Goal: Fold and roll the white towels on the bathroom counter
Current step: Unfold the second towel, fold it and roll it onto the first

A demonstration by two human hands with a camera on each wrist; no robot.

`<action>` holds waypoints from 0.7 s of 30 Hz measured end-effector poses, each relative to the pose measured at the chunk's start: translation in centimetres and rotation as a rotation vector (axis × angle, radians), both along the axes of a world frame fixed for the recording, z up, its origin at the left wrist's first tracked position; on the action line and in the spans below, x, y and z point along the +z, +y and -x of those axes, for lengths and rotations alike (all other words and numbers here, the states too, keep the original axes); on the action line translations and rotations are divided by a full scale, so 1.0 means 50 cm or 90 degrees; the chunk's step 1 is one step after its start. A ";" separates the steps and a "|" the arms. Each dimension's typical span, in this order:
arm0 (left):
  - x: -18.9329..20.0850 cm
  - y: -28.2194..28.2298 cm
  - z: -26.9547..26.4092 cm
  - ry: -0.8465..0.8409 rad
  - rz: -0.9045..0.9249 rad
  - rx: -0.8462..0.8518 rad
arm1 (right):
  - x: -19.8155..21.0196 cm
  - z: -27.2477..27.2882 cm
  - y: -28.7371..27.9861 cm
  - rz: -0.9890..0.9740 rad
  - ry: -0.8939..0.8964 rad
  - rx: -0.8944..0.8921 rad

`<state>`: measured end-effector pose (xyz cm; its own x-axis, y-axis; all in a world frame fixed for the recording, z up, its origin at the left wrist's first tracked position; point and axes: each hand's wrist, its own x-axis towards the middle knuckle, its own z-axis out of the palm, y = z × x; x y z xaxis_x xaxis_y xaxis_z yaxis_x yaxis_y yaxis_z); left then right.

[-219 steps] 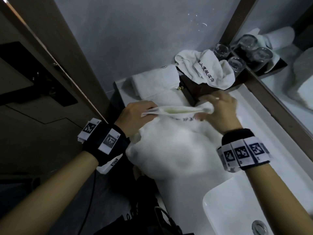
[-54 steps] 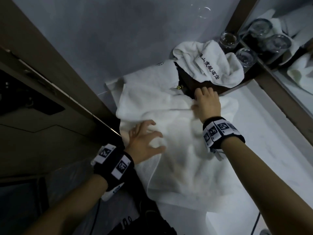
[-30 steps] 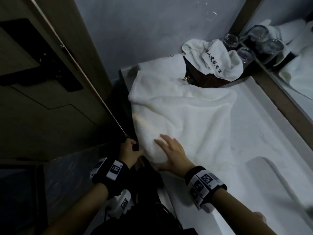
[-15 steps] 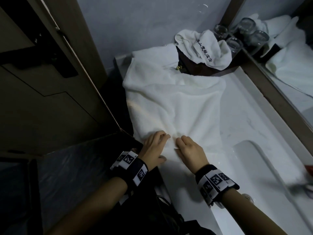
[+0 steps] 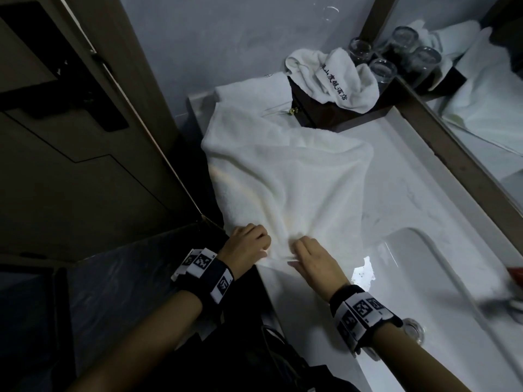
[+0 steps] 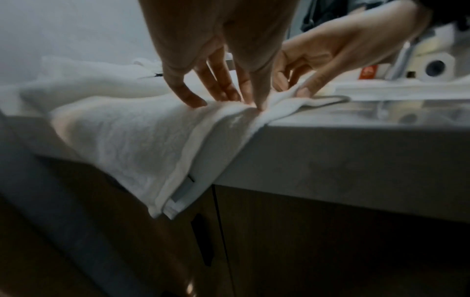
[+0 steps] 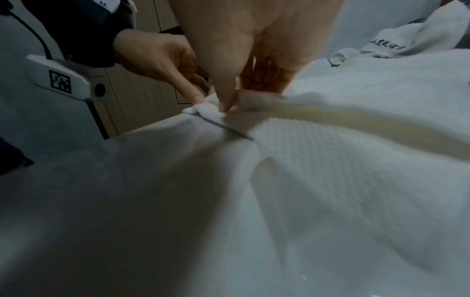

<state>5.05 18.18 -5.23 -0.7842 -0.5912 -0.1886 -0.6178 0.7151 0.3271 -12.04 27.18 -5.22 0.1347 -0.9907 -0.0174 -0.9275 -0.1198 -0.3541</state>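
Note:
A large white towel [image 5: 283,176] lies spread over the left end of the bathroom counter [image 5: 410,176]; its near corner [image 6: 152,152] hangs over the front edge. My left hand [image 5: 261,244] sets thumb and fingertips [image 6: 193,100] on the near hem and gathers a small ridge of cloth. Close beside it my right hand [image 5: 297,248] pinches the same hem between thumb [image 7: 223,102] and fingers. A crumpled towel with black lettering [image 5: 334,77] lies on a dark wooden box [image 5: 308,111]. Another folded white towel [image 5: 252,91] sits at the back left.
Several upturned glasses [image 5: 380,70] stand in the back corner by the mirror [image 5: 481,108]. The sink basin [image 5: 424,292] opens to the right of my hands. A wooden door [image 5: 85,137] stands at the left, with a wall behind the counter.
A second ago my right hand lay flat on the towel and my left was at the counter's edge. Both have since come together on the near hem.

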 end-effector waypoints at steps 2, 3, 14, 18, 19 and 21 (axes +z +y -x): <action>-0.006 0.000 0.004 -0.065 -0.022 -0.013 | 0.004 -0.009 -0.008 0.014 0.007 -0.001; -0.007 0.001 0.009 -0.091 -0.023 -0.016 | 0.009 -0.014 -0.012 0.033 0.015 -0.004; -0.002 0.011 -0.005 -0.123 -0.042 -0.112 | 0.014 -0.013 -0.013 -0.145 -0.035 0.086; -0.020 0.017 -0.017 -0.087 -0.065 -0.083 | 0.009 -0.020 -0.004 -0.193 -0.026 0.075; -0.025 0.023 -0.018 -0.079 -0.055 -0.077 | 0.007 -0.024 -0.001 -0.179 0.002 0.085; -0.030 0.036 -0.016 -0.083 -0.013 -0.065 | 0.006 -0.033 -0.001 -0.135 0.086 0.103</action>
